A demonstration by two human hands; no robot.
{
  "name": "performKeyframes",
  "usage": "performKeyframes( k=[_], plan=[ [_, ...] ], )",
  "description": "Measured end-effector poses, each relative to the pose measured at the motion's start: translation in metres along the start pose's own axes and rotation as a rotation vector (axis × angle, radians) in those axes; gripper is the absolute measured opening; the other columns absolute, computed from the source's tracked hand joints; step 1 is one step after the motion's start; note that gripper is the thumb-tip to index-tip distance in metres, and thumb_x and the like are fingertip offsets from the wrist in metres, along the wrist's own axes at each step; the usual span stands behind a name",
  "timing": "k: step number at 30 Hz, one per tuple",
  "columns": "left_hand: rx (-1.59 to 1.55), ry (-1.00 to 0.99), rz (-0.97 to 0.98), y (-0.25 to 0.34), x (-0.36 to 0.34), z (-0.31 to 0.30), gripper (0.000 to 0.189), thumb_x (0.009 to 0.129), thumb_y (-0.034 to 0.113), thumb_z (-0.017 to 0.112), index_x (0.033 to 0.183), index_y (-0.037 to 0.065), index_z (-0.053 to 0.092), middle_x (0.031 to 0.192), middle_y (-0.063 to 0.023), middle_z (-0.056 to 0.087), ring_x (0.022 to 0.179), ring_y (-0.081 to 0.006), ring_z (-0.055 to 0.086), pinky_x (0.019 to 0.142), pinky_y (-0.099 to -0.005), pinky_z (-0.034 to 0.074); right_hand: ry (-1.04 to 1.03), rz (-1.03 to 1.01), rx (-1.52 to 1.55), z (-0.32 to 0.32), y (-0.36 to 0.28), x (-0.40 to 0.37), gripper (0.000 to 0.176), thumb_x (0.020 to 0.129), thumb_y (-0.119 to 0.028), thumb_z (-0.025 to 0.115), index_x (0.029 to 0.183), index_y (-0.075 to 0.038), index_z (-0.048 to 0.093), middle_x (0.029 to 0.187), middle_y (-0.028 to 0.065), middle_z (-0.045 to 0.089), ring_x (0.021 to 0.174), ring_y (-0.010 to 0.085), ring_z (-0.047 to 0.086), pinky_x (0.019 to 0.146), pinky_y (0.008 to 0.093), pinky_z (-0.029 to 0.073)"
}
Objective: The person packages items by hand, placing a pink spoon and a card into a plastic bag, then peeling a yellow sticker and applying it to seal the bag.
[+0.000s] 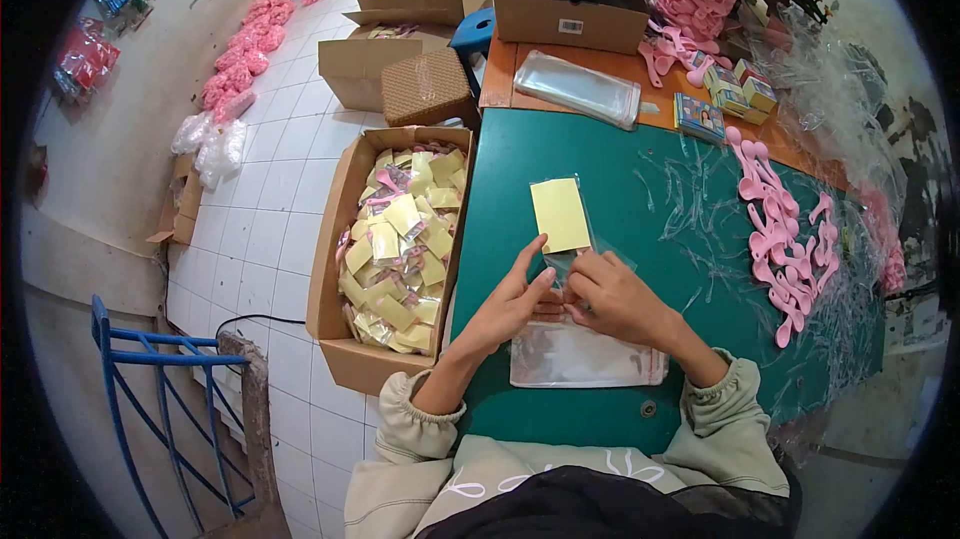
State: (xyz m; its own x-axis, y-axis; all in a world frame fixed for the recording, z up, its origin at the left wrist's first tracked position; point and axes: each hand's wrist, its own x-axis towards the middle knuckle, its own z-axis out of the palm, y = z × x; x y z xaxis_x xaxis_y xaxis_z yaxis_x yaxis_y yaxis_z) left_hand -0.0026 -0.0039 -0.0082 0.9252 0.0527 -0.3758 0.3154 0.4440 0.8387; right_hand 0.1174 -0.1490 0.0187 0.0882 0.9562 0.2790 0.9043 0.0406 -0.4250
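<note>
A clear plastic bag (587, 201) with a pale yellow card (561, 215) in it lies on the green tabletop in front of me. My right hand (612, 291) has its fingers pinched together at the near end of this bag. Beside it, my left hand (512, 307) is open, with the index finger stretched to the card's lower left corner and the thumb apart. Below both hands lies a stack of flat clear bags (585, 359). What is under the curled fingers is partly hidden.
At my left stands an open carton (330, 279) full of bagged yellow cards. Pink plastic spoons (775, 229) and clear plastic strips lie to the right. More clear bags (580, 87), small card boxes (698, 119) and a brown carton (570, 24) are at the back.
</note>
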Motion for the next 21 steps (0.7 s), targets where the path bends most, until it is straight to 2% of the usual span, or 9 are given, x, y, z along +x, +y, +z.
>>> performKeyframes(
  k=[3,6,9,12,15,18,20,21],
  plan=[
    [-0.009,0.018,0.039,0.0,0.001,0.005,0.052,0.098,0.021,0.039,0.143,0.016,0.014,0.089,-0.0112,0.06,0.086,-0.0195,0.062,0.077,-0.0312,0.053,-0.009,-0.057,-0.079,0.004,-0.001,0.0,0.015,0.07,-0.01,0.064,0.076,-0.003,0.053,0.079,0.0091,0.049,0.076,0.0252,0.05,0.07,0.0372,0.04],
    [0.26,-0.009,0.093,-0.009,0.01,-0.005,0.051,0.097,0.012,0.04,0.142,0.015,0.016,0.083,-0.0076,0.057,0.082,-0.0151,0.061,0.073,-0.0284,0.052,-0.017,-0.14,-0.041,0.004,-0.005,0.002,0.016,0.069,-0.01,0.064,0.076,-0.003,0.052,0.077,0.009,0.048,0.075,0.0256,0.05,0.071,0.0377,0.04],
    [0.317,-0.01,0.202,-0.013,0.011,-0.005,0.052,0.095,0.006,0.041,0.141,0.014,0.018,0.083,-0.0072,0.058,0.079,-0.0127,0.06,0.072,-0.0271,0.052,-0.075,-0.175,-0.089,0.002,-0.009,0.0,0.018,0.068,-0.006,0.066,0.076,-0.007,0.049,0.076,0.0069,0.047,0.074,0.0224,0.05,0.073,0.0351,0.041],
    [0.21,-0.017,0.135,-0.009,0.007,0.0,0.052,0.094,0.003,0.041,0.14,0.013,0.019,0.088,-0.0092,0.06,0.08,-0.0134,0.06,0.071,-0.0263,0.051,-0.113,-0.13,0.123,-0.006,-0.004,-0.002,0.016,0.07,-0.006,0.065,0.076,-0.006,0.05,0.076,0.0077,0.048,0.074,0.0231,0.051,0.071,0.0355,0.042],
    [0.116,0.085,0.179,-0.003,0.007,-0.003,0.05,0.095,0.005,0.04,0.14,0.013,0.02,0.096,-0.0137,0.062,0.084,-0.0148,0.061,0.072,-0.026,0.051,-0.222,-0.078,0.459,-0.036,-0.004,-0.002,0.016,0.072,-0.008,0.066,0.078,-0.004,0.052,0.08,0.0073,0.051,0.078,0.0206,0.052,0.071,0.0312,0.043],
    [0.012,-0.007,0.099,0.0,0.001,-0.002,0.044,0.095,0.006,0.039,0.137,0.012,0.026,0.103,-0.0173,0.062,0.087,-0.0165,0.062,0.074,-0.0266,0.051,-0.338,-0.016,0.761,-0.077,0.028,-0.008,0.017,0.075,-0.01,0.067,0.08,-0.004,0.052,0.081,0.0066,0.05,0.079,0.0175,0.052,0.07,0.0281,0.042],
    [0.11,-0.054,0.084,-0.006,0.004,-0.006,0.039,0.096,0.008,0.038,0.134,0.01,0.031,0.105,-0.0164,0.062,0.089,-0.0171,0.063,0.074,-0.0267,0.051,-0.172,0.106,0.964,-0.089,0.063,-0.026,0.018,0.077,-0.011,0.067,0.082,-0.001,0.053,0.08,0.0053,0.048,0.075,0.0149,0.049,0.069,0.0253,0.041],
    [0.161,-0.078,0.077,-0.008,0.005,-0.008,0.036,0.096,0.008,0.038,0.132,0.01,0.034,0.106,-0.0159,0.061,0.09,-0.0174,0.063,0.075,-0.0267,0.051,-0.082,0.312,0.893,-0.096,0.084,-0.035,0.014,0.077,-0.008,0.064,0.081,0.0,0.053,0.081,0.008,0.05,0.075,0.0186,0.052,0.068,0.028,0.043]
  ],
)
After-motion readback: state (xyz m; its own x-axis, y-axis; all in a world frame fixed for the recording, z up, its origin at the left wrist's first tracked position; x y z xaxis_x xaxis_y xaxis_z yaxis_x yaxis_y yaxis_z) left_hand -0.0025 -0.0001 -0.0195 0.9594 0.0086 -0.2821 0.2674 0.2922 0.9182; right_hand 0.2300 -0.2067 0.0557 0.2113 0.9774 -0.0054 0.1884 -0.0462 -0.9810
